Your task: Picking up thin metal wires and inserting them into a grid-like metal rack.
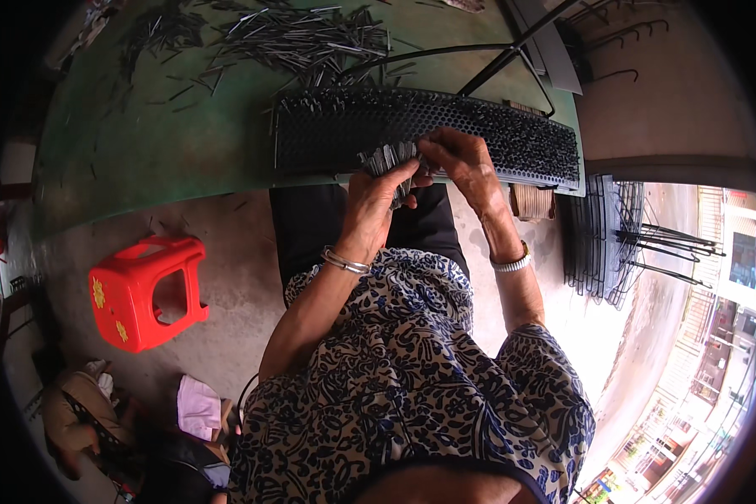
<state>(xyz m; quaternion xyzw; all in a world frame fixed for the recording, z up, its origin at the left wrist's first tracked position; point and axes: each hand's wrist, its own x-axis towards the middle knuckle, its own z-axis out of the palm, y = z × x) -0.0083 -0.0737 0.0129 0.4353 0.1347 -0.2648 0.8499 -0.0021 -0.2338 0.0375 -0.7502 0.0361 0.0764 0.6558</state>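
Observation:
My left hand is closed around a bundle of thin dark grey strips, whose ends fan out above the thumb. Close beside it, my right hand has thumb and fingertips pinched together at the bundle's right side. What those fingertips hold is too small to make out. Both hands are over the near edge of a long black perforated board. Many of the board's holes, along the far side and across the right part, have short dark pieces standing in them.
A loose pile of similar strips lies on the green table beyond the board. Black metal rods cross above the board. A red plastic stool stands at left, dark wire racks at right. Another person is at lower left.

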